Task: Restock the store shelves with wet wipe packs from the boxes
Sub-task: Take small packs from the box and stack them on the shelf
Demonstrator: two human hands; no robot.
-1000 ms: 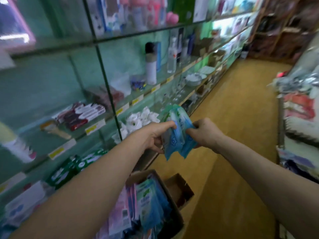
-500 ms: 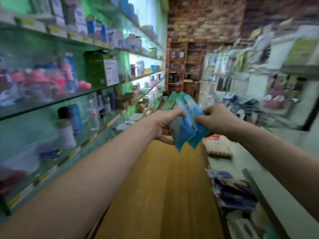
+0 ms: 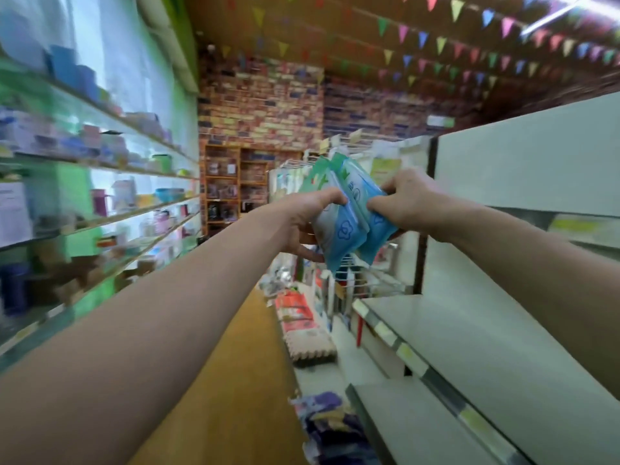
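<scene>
Our left grip (image 3: 302,223) and right grip (image 3: 411,199), still curled tight on the wipe packs (image 3: 347,226) between them, have swung toward the grey shelf (image 3: 486,347) on their right.

The person is working with both arms uncovered, the left forearm (image 3: 167,330) and the right forearm (image 3: 536,260) showing as long, smooth, bare lengths from the frame's edges to the wrists, while the left hand (image 3: 302,219) and right hand (image 3: 412,199) are likewise going bare, their knuckles slightly softened by blur.
</scene>
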